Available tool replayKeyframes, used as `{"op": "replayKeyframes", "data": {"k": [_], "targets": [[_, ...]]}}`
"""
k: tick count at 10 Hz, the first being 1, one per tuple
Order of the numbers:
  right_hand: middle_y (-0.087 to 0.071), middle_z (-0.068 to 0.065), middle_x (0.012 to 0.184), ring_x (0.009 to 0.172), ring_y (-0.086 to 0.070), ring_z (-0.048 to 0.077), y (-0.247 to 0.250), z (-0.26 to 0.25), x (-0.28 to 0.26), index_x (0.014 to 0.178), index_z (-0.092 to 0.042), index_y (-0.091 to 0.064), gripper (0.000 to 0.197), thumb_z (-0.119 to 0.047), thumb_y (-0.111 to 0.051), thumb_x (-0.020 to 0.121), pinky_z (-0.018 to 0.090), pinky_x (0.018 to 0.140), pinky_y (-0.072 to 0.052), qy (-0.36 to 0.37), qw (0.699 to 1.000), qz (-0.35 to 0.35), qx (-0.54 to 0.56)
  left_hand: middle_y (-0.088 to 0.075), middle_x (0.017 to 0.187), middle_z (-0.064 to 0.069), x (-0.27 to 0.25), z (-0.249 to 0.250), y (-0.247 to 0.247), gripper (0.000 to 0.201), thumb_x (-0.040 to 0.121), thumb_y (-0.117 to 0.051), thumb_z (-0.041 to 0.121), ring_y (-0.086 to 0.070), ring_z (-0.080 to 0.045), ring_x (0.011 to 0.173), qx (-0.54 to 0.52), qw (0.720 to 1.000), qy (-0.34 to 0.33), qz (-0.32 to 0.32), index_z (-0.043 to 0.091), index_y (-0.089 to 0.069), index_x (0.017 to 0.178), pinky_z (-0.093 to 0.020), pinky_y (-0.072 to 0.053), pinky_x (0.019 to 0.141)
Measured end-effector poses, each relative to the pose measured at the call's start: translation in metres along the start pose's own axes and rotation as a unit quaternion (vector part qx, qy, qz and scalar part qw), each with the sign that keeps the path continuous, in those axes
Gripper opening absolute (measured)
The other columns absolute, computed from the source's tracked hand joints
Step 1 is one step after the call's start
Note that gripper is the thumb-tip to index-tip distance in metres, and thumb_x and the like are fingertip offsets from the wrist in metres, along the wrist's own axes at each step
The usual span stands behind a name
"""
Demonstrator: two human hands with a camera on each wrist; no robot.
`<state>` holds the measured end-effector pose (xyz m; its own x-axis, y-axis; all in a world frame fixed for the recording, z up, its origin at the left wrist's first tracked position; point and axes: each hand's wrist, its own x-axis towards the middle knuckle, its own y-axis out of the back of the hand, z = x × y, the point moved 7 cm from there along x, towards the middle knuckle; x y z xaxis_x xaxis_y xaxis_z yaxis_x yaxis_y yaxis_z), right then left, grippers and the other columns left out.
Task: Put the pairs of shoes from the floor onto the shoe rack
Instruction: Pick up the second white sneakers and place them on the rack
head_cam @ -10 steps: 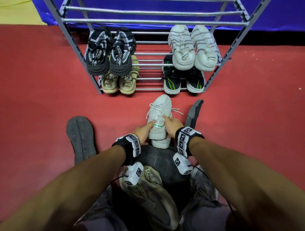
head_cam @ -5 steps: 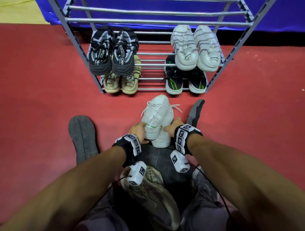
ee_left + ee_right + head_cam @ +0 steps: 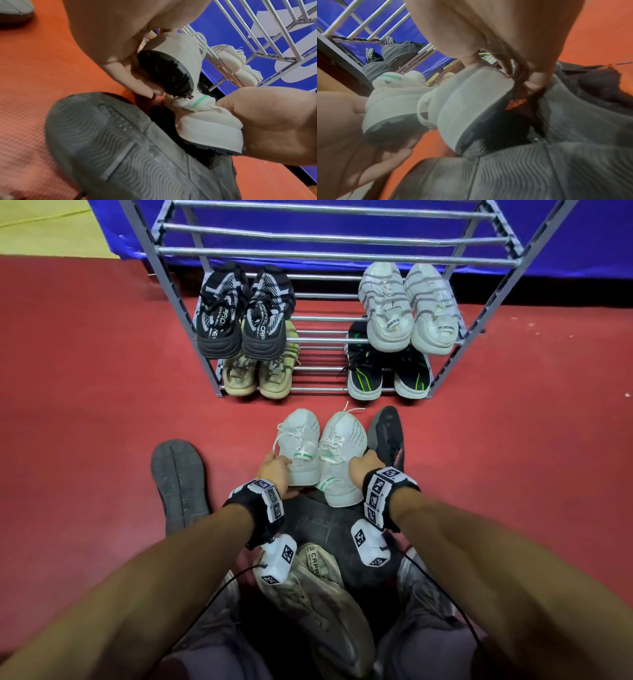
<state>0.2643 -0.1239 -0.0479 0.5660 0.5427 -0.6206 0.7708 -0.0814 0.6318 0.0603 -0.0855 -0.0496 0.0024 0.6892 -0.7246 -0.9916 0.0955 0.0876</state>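
Observation:
A pair of white knit shoes with green marks is held just above the red floor, in front of the grey metal shoe rack [image 3: 329,254]. My left hand [image 3: 274,469] grips the heel of the left white shoe [image 3: 299,450], whose black sole shows in the left wrist view [image 3: 171,65]. My right hand [image 3: 363,465] grips the heel of the right white shoe [image 3: 340,457], seen close in the right wrist view [image 3: 471,101]. The two shoes lie side by side, toes toward the rack.
The rack holds a black-and-white pair [image 3: 243,313], a white-grey pair [image 3: 407,306], a beige pair [image 3: 257,374] and a black-green pair [image 3: 387,371]. A grey shoe [image 3: 180,484] lies sole-up at left, a dark shoe [image 3: 387,433] at right, a dark sole [image 3: 325,529] under my hands.
The white shoes were stacked one on the other; my hands have drawn apart, and the shoes now sit side by side, slightly raised.

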Motion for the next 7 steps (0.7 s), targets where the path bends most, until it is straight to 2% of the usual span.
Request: {"op": "replayKeyframes", "data": {"k": [1, 2, 3, 4, 5, 6, 7], "targets": [[-0.047, 0.022, 0.140, 0.124, -0.049, 0.041, -0.003, 0.004, -0.001, 0.141, -0.008, -0.041, 0.051, -0.019, -0.043, 0.091, 0.044, 0.108, -0.038, 0.021, 1.000, 0.006, -0.015, -0.051, 0.109, -0.012, -0.006, -0.007, 0.003, 0.024, 0.097, -0.044, 0.008, -0.055, -0.029, 0.092, 0.037, 0.999, 0.007, -0.003, 0.020, -0.049, 0.077, -0.046, -0.056, 0.087], [-0.058, 0.016, 0.131, 0.116, -0.056, 0.038, -0.003, -0.001, -0.001, 0.131, -0.010, -0.052, 0.044, -0.017, -0.043, 0.089, 0.039, 0.100, -0.045, 0.055, 0.998, -0.020, 0.001, -0.052, 0.109, -0.011, 0.004, -0.010, 0.006, 0.027, 0.094, -0.043, 0.000, -0.053, -0.027, 0.094, 0.080, 0.997, -0.002, 0.013, 0.019, -0.054, 0.078, -0.050, -0.054, 0.090], [-0.062, 0.015, 0.126, 0.112, -0.059, 0.037, 0.005, -0.005, 0.003, 0.125, -0.009, -0.058, 0.043, -0.019, -0.042, 0.087, 0.041, 0.099, -0.047, 0.059, 0.998, -0.018, 0.026, -0.053, 0.118, -0.004, 0.008, -0.007, 0.010, 0.055, 0.087, -0.046, -0.003, -0.052, -0.025, 0.101, 0.046, 0.998, -0.019, 0.036, 0.015, -0.048, 0.139, -0.037, -0.048, 0.093], [-0.063, 0.014, 0.124, 0.112, -0.058, 0.036, 0.009, -0.007, 0.005, 0.123, -0.009, -0.060, 0.042, -0.017, -0.040, 0.086, 0.041, 0.101, -0.046, 0.071, 0.996, -0.027, 0.042, -0.055, 0.128, -0.006, 0.004, -0.006, 0.008, 0.064, 0.092, -0.055, 0.014, -0.055, -0.027, 0.106, 0.053, 0.998, -0.015, 0.017, 0.024, -0.032, 0.151, -0.047, -0.048, 0.100], [-0.063, 0.011, 0.124, 0.111, -0.058, 0.033, 0.007, -0.006, 0.002, 0.126, -0.013, -0.059, 0.045, -0.017, -0.039, 0.086, 0.039, 0.101, -0.045, 0.079, 0.994, -0.047, 0.050, -0.048, 0.145, -0.003, 0.003, -0.005, 0.001, 0.068, 0.093, -0.059, 0.023, -0.056, -0.029, 0.122, 0.071, 0.997, -0.025, -0.013, 0.023, -0.026, 0.153, -0.048, -0.046, 0.104], [-0.060, 0.007, 0.133, 0.119, -0.057, 0.031, 0.004, -0.005, 0.006, 0.138, -0.019, -0.050, 0.064, -0.025, -0.037, 0.076, 0.044, 0.106, -0.043, 0.088, 0.992, -0.048, 0.078, -0.049, 0.121, 0.009, -0.003, 0.004, -0.010, 0.050, 0.096, -0.053, 0.015, -0.058, -0.021, 0.089, 0.090, 0.995, -0.016, -0.032, 0.021, -0.041, 0.145, -0.042, -0.057, 0.076], [-0.059, 0.008, 0.135, 0.123, -0.055, 0.031, 0.000, -0.002, 0.021, 0.135, -0.017, -0.053, 0.073, -0.030, -0.035, 0.066, 0.045, 0.108, -0.042, 0.086, 0.992, -0.039, 0.087, -0.051, 0.121, 0.008, 0.001, 0.013, -0.011, 0.055, 0.096, -0.050, 0.015, -0.060, -0.024, 0.087, 0.105, 0.994, -0.027, -0.018, 0.022, -0.038, 0.149, -0.046, -0.057, 0.078]]}}
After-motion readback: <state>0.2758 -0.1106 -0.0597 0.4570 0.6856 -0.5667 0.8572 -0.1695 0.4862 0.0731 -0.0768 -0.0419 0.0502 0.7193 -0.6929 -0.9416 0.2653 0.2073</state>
